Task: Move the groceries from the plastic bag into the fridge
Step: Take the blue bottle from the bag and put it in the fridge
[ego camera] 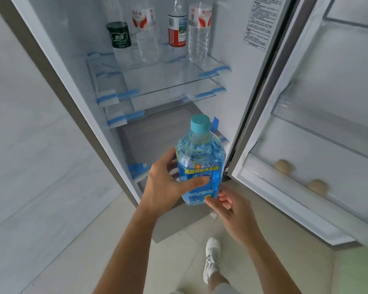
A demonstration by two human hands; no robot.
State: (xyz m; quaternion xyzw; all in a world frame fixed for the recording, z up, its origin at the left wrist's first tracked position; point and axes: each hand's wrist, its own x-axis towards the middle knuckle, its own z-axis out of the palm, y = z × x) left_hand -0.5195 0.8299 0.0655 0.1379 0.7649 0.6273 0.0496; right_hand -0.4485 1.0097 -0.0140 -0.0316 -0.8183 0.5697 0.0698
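1. A blue bottle (200, 166) with a teal cap (200, 124) is held upright in front of the open fridge (77, 66), level with its lower compartment and not yet set on any shelf.
2. The bottle is gripped from its left side by the left hand (168, 183) — the thumb is laid across the front label, while the other fingers are wrapped round the back and mostly hidden.
3. The bottle's lower right corner is pinched by the right hand (227, 209): the thumb tip is pressed on the bottom edge of the label, and the fingers are curled close together just beside the bottle's side.
4. Four bottles are stood on the top glass shelf (168, 73): a green-labelled bottle (118, 37) at the left, a clear bottle with a red and white label (147, 39) next to it, a red-labelled bottle (177, 30) further back, and a second clear bottle (199, 39) at the right.
5. Strips of blue tape (212, 71) are seen on the ends of the glass shelves.
6. The fridge door (327, 124) is swung open to the right; two round tan things (282, 166) are dimly seen through its lower frosted bin — what they are cannot be told.
7. A white shoe (212, 257) is planted on the tiled floor (136, 251) below the hands.
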